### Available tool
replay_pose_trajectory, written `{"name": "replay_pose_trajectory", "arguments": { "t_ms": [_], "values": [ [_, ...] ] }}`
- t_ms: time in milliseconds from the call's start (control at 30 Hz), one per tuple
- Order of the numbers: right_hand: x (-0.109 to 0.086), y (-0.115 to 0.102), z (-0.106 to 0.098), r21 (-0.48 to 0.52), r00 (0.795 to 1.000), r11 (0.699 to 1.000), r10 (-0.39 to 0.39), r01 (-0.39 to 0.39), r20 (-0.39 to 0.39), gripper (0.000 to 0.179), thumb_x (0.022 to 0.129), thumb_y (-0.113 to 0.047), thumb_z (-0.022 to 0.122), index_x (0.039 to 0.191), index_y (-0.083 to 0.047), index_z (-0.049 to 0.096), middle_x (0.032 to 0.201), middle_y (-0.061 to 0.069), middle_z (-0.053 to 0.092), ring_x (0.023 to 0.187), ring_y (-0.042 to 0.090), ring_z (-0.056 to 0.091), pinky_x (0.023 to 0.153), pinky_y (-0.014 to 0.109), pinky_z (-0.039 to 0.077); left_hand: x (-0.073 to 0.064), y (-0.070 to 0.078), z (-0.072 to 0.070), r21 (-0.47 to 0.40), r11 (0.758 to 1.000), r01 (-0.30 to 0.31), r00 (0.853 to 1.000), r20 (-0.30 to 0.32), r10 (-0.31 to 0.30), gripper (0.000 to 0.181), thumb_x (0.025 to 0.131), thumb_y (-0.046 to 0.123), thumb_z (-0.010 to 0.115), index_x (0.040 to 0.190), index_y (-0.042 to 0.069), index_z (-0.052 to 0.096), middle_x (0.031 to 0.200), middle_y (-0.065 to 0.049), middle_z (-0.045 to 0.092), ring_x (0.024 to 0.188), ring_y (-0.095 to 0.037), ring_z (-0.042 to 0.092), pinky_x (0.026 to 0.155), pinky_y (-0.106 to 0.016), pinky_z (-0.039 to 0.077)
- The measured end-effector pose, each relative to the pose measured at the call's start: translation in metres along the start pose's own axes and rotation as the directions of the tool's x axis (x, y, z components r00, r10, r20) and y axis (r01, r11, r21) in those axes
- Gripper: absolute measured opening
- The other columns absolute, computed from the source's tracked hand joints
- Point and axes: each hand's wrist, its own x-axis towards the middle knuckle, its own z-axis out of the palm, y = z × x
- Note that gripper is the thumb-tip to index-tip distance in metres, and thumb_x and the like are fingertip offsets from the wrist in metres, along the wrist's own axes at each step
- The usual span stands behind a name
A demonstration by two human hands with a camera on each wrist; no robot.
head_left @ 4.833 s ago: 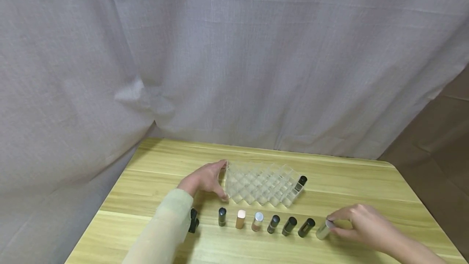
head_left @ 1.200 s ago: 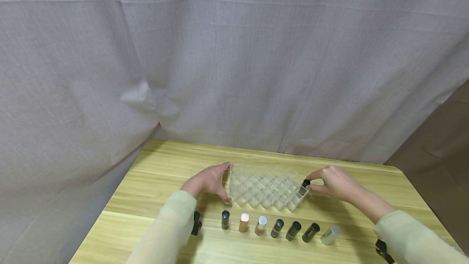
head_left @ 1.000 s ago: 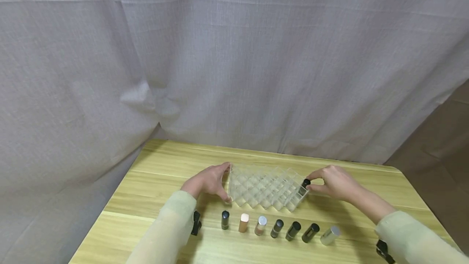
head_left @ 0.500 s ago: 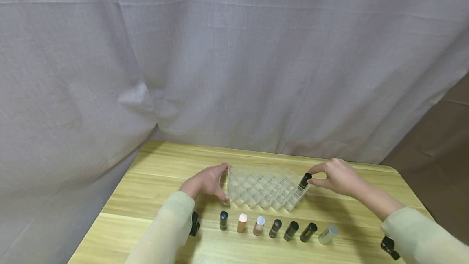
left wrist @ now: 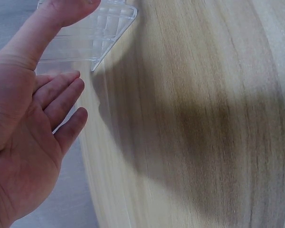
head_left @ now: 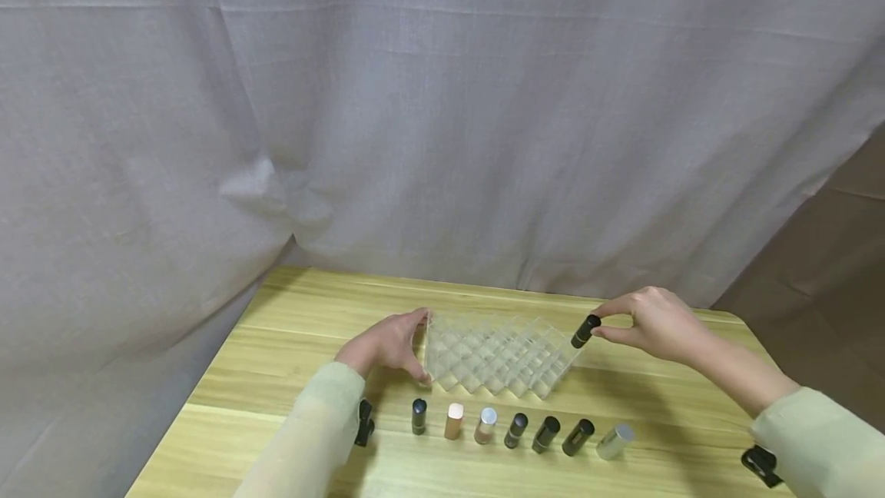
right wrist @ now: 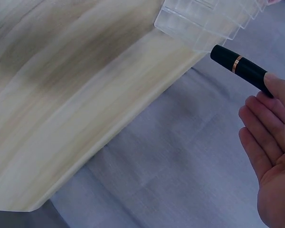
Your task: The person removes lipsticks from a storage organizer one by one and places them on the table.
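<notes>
My left hand spans the left end of a clear lipstick organizer, thumb at its near corner and fingers at its far corner. In the left wrist view the thumb lies against the organizer's clear wall, and the other fingers extend below it. My right hand pinches the end of a black lipstick between thumb and fingers, tilted over the organizer's right end. The right wrist view shows a thin gold band round this lipstick; its lower end is right at the organizer's edge.
Along the front of the wooden table stands a row of several lipsticks: black ones, a rose-gold one, a silver-capped one and a pale silver one at the right end. A grey curtain hangs behind the table.
The right hand first let go of the pale silver lipstick in the row, then took hold of the black lipstick in the organizer and lifted it up and rightward. My left hand kept its place.
</notes>
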Motion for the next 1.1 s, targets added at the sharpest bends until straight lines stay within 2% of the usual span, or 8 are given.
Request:
{"name": "replay_pose_trajectory", "arguments": {
  "t_ms": [167, 367, 567, 700, 900, 1000, 1033, 1100],
  "values": [
    [-0.007, -0.001, -0.006, 0.017, 0.999, 0.999, 0.032, -0.033, 0.021, 0.019, 0.083, -0.019, 0.091, 0.1, -0.011, 0.085, 0.092, 0.008, 0.082, 0.049, -0.011, 0.04, 0.048, 0.021, 0.041, 0.0, 0.0, 0.0, 0.005, 1.0, -0.002, 1.0, -0.001, 0.002, 0.125, 0.065, 0.029, 0.104, 0.166, 0.007, 0.033, 0.164, -0.014, 0.048, 0.15, -0.037, 0.046, 0.126, -0.052, 0.037],
    [-0.023, 0.001, -0.006, 0.004, 1.0, 1.0, 0.004, -0.004, -0.024, 0.022, 0.078, -0.016, 0.093, 0.098, -0.012, 0.085, 0.091, 0.004, 0.082, 0.053, -0.015, 0.044, 0.051, 0.023, 0.048, 0.001, -0.001, 0.001, 0.006, 1.0, 0.006, 1.0, 0.003, -0.006, 0.126, 0.065, 0.029, 0.104, 0.166, 0.007, 0.032, 0.164, -0.013, 0.048, 0.15, -0.037, 0.046, 0.126, -0.052, 0.037],
    [-0.046, 0.003, -0.005, 0.023, 0.998, 1.0, 0.012, -0.011, -0.067, 0.024, 0.074, -0.012, 0.095, 0.096, -0.013, 0.085, 0.088, 0.002, 0.082, 0.054, -0.018, 0.029, 0.046, 0.014, 0.032, 0.001, 0.0, 0.0, 0.013, 1.0, 0.003, 1.0, 0.003, -0.003, 0.126, 0.065, 0.029, 0.103, 0.167, 0.007, 0.031, 0.165, -0.014, 0.047, 0.15, -0.037, 0.046, 0.126, -0.052, 0.037],
    [-0.062, 0.003, -0.007, 0.026, 0.998, 0.999, 0.037, -0.036, -0.059, 0.026, 0.073, -0.011, 0.095, 0.096, -0.012, 0.085, 0.088, 0.002, 0.082, 0.055, -0.017, 0.025, 0.046, 0.013, 0.028, 0.0, 0.0, -0.001, 0.011, 1.0, 0.003, 1.0, 0.003, -0.003, 0.127, 0.065, 0.03, 0.103, 0.167, 0.006, 0.031, 0.165, -0.014, 0.047, 0.15, -0.037, 0.045, 0.127, -0.053, 0.036],
    [-0.086, 0.0, -0.011, 0.017, 0.995, 0.997, 0.082, -0.081, -0.055, 0.026, 0.073, -0.014, 0.096, 0.097, -0.014, 0.085, 0.089, -0.001, 0.082, 0.058, -0.015, 0.032, 0.051, 0.012, 0.032, 0.0, 0.0, -0.001, 0.012, 1.0, -0.001, 1.0, 0.002, 0.001, 0.128, 0.065, 0.03, 0.103, 0.167, 0.005, 0.03, 0.165, -0.015, 0.046, 0.15, -0.038, 0.045, 0.127, -0.053, 0.036],
    [-0.096, 0.002, -0.012, -0.012, 0.993, 0.995, 0.094, -0.095, -0.066, 0.027, 0.072, -0.017, 0.097, 0.096, -0.018, 0.086, 0.09, -0.005, 0.082, 0.063, -0.015, 0.046, 0.053, 0.01, 0.038, 0.001, -0.001, -0.001, 0.014, 1.0, -0.002, 1.0, 0.002, 0.002, 0.128, 0.064, 0.03, 0.103, 0.166, 0.005, 0.031, 0.165, -0.014, 0.047, 0.15, -0.038, 0.046, 0.127, -0.053, 0.037],
    [-0.098, 0.002, -0.013, -0.023, 0.993, 0.995, 0.095, -0.097, -0.068, 0.028, 0.071, -0.018, 0.097, 0.096, -0.019, 0.086, 0.09, -0.006, 0.082, 0.068, -0.012, 0.056, 0.055, 0.01, 0.041, 0.001, -0.001, -0.001, 0.014, 1.0, -0.002, 1.0, 0.003, 0.002, 0.128, 0.064, 0.03, 0.103, 0.166, 0.006, 0.031, 0.165, -0.014, 0.047, 0.15, -0.037, 0.046, 0.127, -0.052, 0.036],
    [-0.104, 0.003, -0.013, -0.034, 0.992, 0.994, 0.103, -0.106, -0.07, 0.029, 0.07, -0.019, 0.098, 0.095, -0.021, 0.086, 0.09, -0.009, 0.082, 0.077, -0.008, 0.065, 0.057, 0.009, 0.044, 0.001, -0.001, 0.0, 0.013, 1.0, -0.006, 1.0, 0.005, 0.006, 0.127, 0.064, 0.03, 0.103, 0.166, 0.006, 0.031, 0.165, -0.014, 0.047, 0.15, -0.037, 0.046, 0.127, -0.053, 0.037]
  ]
}}
